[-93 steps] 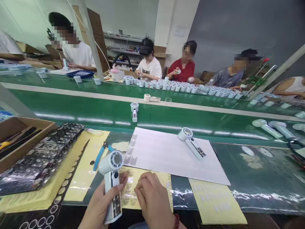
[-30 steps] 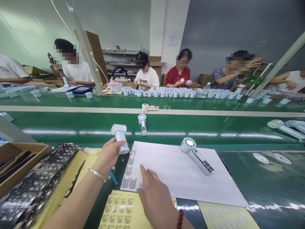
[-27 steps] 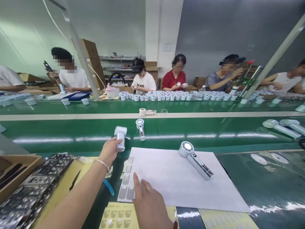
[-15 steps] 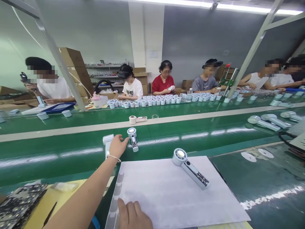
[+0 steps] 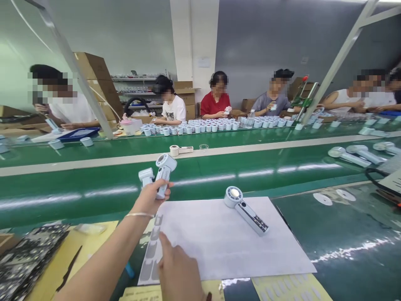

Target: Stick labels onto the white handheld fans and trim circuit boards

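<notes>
Left hand (image 5: 151,195) grasping light-blue fan (image 5: 163,172) by lower handle, raised over green belt (image 5: 219,188), head uppermost. Probably light, stiff plastic; glossy shell may slip, round head may make it top-heavy. Best hold: mid-handle, fingers off grille. Right hand (image 5: 180,267) over white sheet (image 5: 219,246), index finger extended near grey patches (image 5: 151,250); palm hidden, can't tell if it grips anything. My fingers cover lower handle; second fan (image 5: 145,174) partly hidden behind. Blue tool (image 5: 129,270) mostly under forearm. Near yellow sheet (image 5: 140,293) cut off.
</notes>
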Available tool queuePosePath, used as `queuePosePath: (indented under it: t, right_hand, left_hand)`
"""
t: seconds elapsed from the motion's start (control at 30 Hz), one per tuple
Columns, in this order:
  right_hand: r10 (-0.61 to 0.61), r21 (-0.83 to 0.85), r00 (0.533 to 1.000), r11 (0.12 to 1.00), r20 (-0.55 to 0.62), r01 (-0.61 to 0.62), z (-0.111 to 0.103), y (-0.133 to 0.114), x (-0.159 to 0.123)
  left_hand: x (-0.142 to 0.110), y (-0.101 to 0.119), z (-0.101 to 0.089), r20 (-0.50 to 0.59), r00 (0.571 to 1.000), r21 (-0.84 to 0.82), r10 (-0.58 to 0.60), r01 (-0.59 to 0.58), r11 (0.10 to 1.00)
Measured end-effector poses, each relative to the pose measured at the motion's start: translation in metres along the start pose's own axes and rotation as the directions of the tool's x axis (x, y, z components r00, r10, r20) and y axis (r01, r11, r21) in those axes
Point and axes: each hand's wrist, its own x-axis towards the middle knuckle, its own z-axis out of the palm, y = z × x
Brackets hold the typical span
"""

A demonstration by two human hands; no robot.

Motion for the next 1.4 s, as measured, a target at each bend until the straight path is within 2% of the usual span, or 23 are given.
queuePosePath:
  t: [0.07, 0.13, 0.2, 0.3, 0.37, 0.47, 0.53, 0.7, 0.93, 1.27, 1.4]
  right_hand:
    - [0.036, 0.245, 0.996, 0.968, 0.085, -0.056, -0.02, 0.003, 0.001]
    - [0.066, 0.5, 0.992, 0.859, 0.112, -0.113, -0.039, 0.009, -0.002]
    - [0.111, 0.672, 0.989, 0.726, 0.094, -0.146, -0.055, 0.015, -0.01]
    - [0.143, 0.791, 0.982, 0.583, 0.125, -0.186, -0.075, 0.017, -0.027]
    - [0.116, 0.837, 0.975, 0.501, 0.189, -0.222, -0.085, 0.013, -0.038]
    - [0.039, 0.894, 0.97, 0.38, 0.24, -0.236, -0.092, -0.001, -0.053]
    - [0.002, 0.913, 0.967, 0.332, 0.253, -0.239, -0.092, -0.01, -0.059]
    - [-0.002, 0.902, 0.965, 0.357, 0.261, -0.244, -0.089, -0.024, -0.065]
    - [0.018, 0.864, 0.951, 0.413, 0.309, -0.288, -0.095, -0.03, -0.064]
    - [0.013, 0.873, 0.954, 0.399, 0.299, -0.279, -0.094, -0.033, -0.065]
    - [0.014, 0.874, 0.964, 0.419, 0.265, -0.246, -0.092, -0.034, -0.066]
  left_hand:
    - [-0.034, 0.003, -0.012, 0.009, 1.0, -0.055, -0.011, 0.011, 0.998]
    - [-0.07, 0.002, -0.025, -0.042, 0.998, -0.114, -0.056, 0.051, 0.992]
    - [-0.102, -0.004, -0.038, -0.154, 0.971, -0.23, -0.183, 0.145, 0.962]
    - [-0.138, -0.017, -0.049, -0.273, 0.886, -0.406, -0.375, 0.247, 0.88]
    - [-0.151, -0.027, -0.049, -0.318, 0.847, -0.484, -0.426, 0.241, 0.841]
    - [-0.161, -0.037, -0.042, -0.319, 0.819, -0.613, -0.478, 0.206, 0.762]
    - [-0.164, -0.041, -0.036, -0.293, 0.809, -0.679, -0.509, 0.199, 0.706]
    - [-0.173, -0.044, -0.032, -0.249, 0.794, -0.746, -0.555, 0.208, 0.633]
    - [-0.179, -0.046, -0.031, -0.214, 0.84, -0.731, -0.498, 0.201, 0.653]
    - [-0.18, -0.045, -0.032, -0.238, 0.842, -0.732, -0.484, 0.173, 0.659]
    - [-0.18, -0.045, -0.032, -0.214, 0.848, -0.761, -0.485, 0.166, 0.627]
